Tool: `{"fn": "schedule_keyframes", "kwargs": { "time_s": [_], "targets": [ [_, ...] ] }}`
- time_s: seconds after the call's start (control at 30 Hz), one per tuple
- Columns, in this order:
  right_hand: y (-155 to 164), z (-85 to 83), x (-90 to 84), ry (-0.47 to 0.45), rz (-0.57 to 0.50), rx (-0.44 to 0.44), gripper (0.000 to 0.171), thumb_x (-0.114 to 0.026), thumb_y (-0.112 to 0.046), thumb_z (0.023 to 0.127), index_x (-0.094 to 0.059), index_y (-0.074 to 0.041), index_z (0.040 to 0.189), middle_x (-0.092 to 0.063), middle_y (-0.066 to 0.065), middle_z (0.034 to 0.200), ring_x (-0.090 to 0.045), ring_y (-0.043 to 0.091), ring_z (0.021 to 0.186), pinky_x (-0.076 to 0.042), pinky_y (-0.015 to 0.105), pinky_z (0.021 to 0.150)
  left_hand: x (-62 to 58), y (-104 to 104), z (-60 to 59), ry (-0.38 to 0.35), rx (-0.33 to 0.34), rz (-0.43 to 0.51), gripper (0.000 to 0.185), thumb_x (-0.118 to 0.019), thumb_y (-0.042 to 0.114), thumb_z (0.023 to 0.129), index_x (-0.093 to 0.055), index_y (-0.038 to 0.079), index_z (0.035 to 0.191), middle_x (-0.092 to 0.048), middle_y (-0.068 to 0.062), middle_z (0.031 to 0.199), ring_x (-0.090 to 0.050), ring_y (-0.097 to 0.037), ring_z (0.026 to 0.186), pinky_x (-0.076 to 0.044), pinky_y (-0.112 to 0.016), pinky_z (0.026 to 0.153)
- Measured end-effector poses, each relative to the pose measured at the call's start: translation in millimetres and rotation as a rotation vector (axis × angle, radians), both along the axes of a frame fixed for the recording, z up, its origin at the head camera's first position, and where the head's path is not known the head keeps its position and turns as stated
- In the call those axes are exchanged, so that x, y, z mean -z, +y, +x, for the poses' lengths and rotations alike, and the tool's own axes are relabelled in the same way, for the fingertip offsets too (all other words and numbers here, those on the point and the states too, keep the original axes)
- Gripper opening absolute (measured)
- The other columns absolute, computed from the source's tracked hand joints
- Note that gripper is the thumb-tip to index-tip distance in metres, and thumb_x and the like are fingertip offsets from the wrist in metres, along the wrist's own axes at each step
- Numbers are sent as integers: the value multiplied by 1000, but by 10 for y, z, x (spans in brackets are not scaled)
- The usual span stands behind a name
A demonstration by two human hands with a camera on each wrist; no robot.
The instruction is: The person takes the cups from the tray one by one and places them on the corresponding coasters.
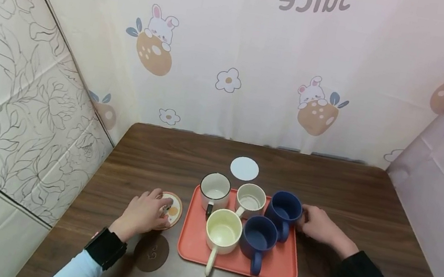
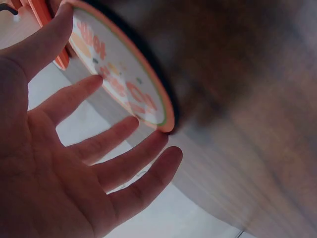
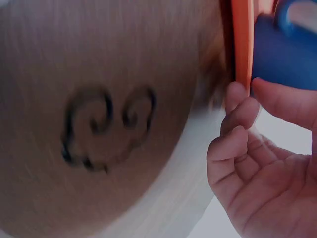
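Fingers (image 2: 119,131) of the left hand (image 1: 144,213), spread and straight, are pressing the orange-rimmed coaster (image 1: 172,210) at centre-left; sliding flat avoids tipping.

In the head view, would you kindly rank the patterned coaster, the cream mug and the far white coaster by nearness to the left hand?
1. Patterned coaster: under the left hand's fingertips.
2. Cream mug: on the tray's near left.
3. White coaster: beyond the tray.
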State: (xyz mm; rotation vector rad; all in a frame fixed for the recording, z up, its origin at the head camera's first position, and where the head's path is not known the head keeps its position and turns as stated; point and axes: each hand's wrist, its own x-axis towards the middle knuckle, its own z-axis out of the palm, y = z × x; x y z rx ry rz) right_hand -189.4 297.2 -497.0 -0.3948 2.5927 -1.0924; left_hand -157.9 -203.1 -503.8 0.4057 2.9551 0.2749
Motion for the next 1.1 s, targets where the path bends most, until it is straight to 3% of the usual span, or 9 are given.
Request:
{"fn": "schedule_keyframes", "kwargs": {
  "time_s": [0.23,0.37,0.63,0.9,1.1],
  "targets": [
    [-89,270,23,-15,27,89,32,-68,6,87,-60,6,117,-55,3,72,-54,20,63,-43,30,56,43,-12,71,-16,-79,7,59,-87,43,87,-70,19,138,-54,-22,144,-57,-44,121,-50,-65,94],
    [-122,400,17,-18,38,117,48,-69,6,85,-54,13,130,-57,3,75,-55,21,65,-44,31,58,35,9,101,-16,-75,29,55,-87,40,88,-71,18,136,-54,-21,144,-57,-46,122,-49,-67,95],
    [-204,618,2,-55,51,158,58,-69,8,85,-49,15,139,-58,4,74,-55,21,65,-45,30,57,-34,19,132,-91,-123,5,75,-94,44,78,-66,19,143,-52,-24,140,-55,-44,117,-48,-70,93],
    [-293,708,17,-63,103,217,55,-65,8,86,-51,15,139,-55,4,73,-54,19,63,-43,29,55,-38,45,111,-74,-123,28,68,-96,35,76,-69,17,136,-55,-23,127,-57,-41,102,-49,-67,89],
    [-305,710,27,-62,116,222,54,-65,7,86,-52,15,138,-55,4,73,-54,19,63,-42,29,55,20,14,92,11,-78,92,64,-97,31,75,-72,18,133,-56,-24,140,-59,-47,116,-47,-69,94]
  ]
}}
